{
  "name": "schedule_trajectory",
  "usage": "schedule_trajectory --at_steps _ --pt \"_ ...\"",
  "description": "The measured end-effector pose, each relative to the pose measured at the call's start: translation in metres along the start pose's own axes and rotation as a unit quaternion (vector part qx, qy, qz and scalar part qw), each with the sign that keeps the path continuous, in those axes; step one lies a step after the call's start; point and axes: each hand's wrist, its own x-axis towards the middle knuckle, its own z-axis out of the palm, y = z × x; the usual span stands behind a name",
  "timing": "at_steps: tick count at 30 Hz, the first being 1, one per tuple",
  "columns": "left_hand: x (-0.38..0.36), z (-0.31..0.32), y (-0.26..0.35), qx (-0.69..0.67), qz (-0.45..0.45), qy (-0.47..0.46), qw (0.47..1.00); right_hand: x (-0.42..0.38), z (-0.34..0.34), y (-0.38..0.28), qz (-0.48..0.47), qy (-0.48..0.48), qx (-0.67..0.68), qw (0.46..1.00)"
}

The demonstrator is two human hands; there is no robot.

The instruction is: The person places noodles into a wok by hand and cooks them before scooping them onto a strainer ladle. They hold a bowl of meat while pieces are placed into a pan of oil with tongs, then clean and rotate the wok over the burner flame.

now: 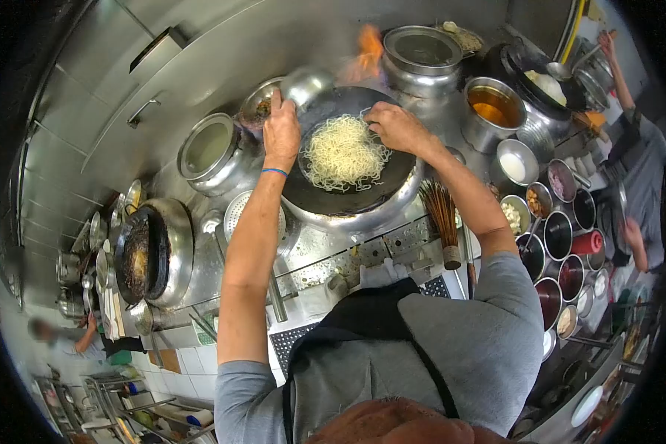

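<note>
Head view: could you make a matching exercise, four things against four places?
1. noodles
2. blue band
3. stick brush
4. flame

A. rising beyond the wok, away from the person
B. around the wrist of the left hand
C. beside the wok, handle toward the person
D. heaped in the wok

Pairs: 1-D, 2-B, 3-C, 4-A

Both arms fwd, L hand (pixel 281 133) raised, R hand (pixel 401 128) angled inward

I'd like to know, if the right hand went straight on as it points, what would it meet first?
The right hand would probably meet the noodles in the wok, though its height is unclear.
</note>
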Motion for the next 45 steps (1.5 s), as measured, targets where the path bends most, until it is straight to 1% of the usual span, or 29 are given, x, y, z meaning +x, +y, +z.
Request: schedule_trajectory --at_steps 2,3,6,7,11,14,16,19,20,21,22,23,24,26,27,29,30,31,33,34,35,36,37,38,39,40,41,42,45 --pt "-0.003 0.016 -0.020 0.014 0.007 -0.055 0.998 -0.007 -0.004 0.008 -0.006 0.027 0.009 1.000" --pt "-0.001 0.018 -0.019 0.001 0.032 0.033 0.999 -0.010 -0.006 0.011 -0.002 0.033 0.010 0.999" --pt "-0.006 0.021 -0.016 0.000 -0.004 0.018 1.000 -0.012 -0.003 0.015 0.010 0.039 0.024 0.999" --pt "-0.005 0.026 -0.024 0.002 0.004 -0.008 1.000 -0.010 -0.003 0.016 0.007 0.035 0.026 0.999" --pt "0.001 0.026 -0.026 -0.059 -0.024 0.045 0.997 0.012 0.013 0.011 -0.018 0.029 0.020 0.999" --pt "-0.001 0.024 -0.016 -0.074 -0.075 0.028 0.994 0.034 0.026 -0.002 -0.032 0.051 0.027 0.998" --pt "-0.003 0.022 -0.009 -0.106 -0.050 0.050 0.992 0.048 0.036 -0.012 -0.039 0.086 0.038 0.995" --pt "-0.003 0.012 -0.004 -0.121 0.017 0.096 0.988 0.062 0.061 -0.017 -0.100 0.156 -0.009 0.983" --pt "-0.003 0.008 -0.005 -0.119 0.042 0.114 0.985 0.062 0.067 -0.014 -0.081 0.061 -0.046 0.994" --pt "-0.003 0.000 -0.010 -0.095 0.036 0.137 0.985 0.062 0.071 -0.008 -0.065 -0.033 -0.084 0.994" --pt "-0.004 -0.017 -0.018 -0.091 -0.052 0.082 0.991 0.061 0.069 -0.004 -0.049 -0.124 -0.124 0.983" --pt "-0.008 -0.028 -0.036 -0.080 -0.091 0.108 0.987 0.050 0.065 0.002 -0.043 -0.096 -0.144 0.984" --pt "-0.013 -0.038 -0.054 -0.070 -0.129 0.133 0.980 0.037 0.057 0.006 -0.030 -0.043 -0.119 0.991" --pt "-0.034 -0.083 -0.060 -0.214 -0.261 0.144 0.930 0.004 0.034 0.002 0.012 0.062 -0.065 0.996" --pt "-0.046 -0.101 -0.062 -0.284 -0.324 0.150 0.890 -0.018 0.022 -0.005 0.040 0.110 -0.034 0.993" --pt "-0.073 -0.119 -0.071 -0.367 -0.335 0.188 0.847 -0.050 0.018 -0.009 -0.025 0.197 -0.012 0.980" --pt "-0.093 -0.131 -0.075 -0.401 -0.342 0.214 0.822 -0.063 0.014 -0.026 -0.006 0.180 0.065 0.981" --pt "-0.108 -0.140 -0.079 -0.403 -0.346 0.216 0.819 -0.074 0.015 -0.052 0.029 0.177 0.159 0.971" --pt "-0.126 -0.167 -0.063 -0.442 -0.352 0.220 0.795 -0.086 0.019 -0.093 0.017 0.105 0.166 0.980" --pt "-0.132 -0.184 -0.051 -0.448 -0.380 0.225 0.777 -0.085 0.040 -0.095 -0.016 0.092 0.131 0.987" --pt "-0.147 -0.180 -0.063 -0.479 -0.383 0.257 0.747 -0.084 0.057 -0.108 -0.036 0.058 0.178 0.982" --pt "-0.158 -0.185 -0.063 -0.496 -0.389 0.320 0.707 -0.086 0.073 -0.123 -0.033 0.007 0.256 0.966" --pt "-0.173 -0.211 -0.060 -0.490 -0.402 0.278 0.722 -0.087 0.089 -0.137 -0.029 -0.050 0.329 0.943" --pt "-0.188 -0.232 -0.048 -0.488 -0.392 0.343 0.700 -0.087 0.108 -0.148 -0.031 -0.105 0.384 0.917" --pt "-0.210 -0.252 -0.048 -0.433 -0.420 0.361 0.711 -0.091 0.105 -0.182 -0.001 -0.172 0.399 0.901" --pt "-0.237 -0.260 -0.064 -0.393 -0.428 0.409 0.704 -0.090 0.119 -0.196 0.017 -0.221 0.407 0.886" --pt "-0.271 -0.282 -0.061 -0.395 -0.449 0.461 0.656 -0.089 0.141 -0.204 -0.022 -0.225 0.377 0.898" --pt "-0.304 -0.307 -0.053 -0.404 -0.459 0.504 0.611 -0.091 0.153 -0.221 -0.018 -0.259 0.384 0.886" --pt "-0.447 -0.344 -0.047 -0.253 -0.443 0.656 0.556 -0.108 0.177 -0.275 -0.105 -0.340 0.342 0.870"
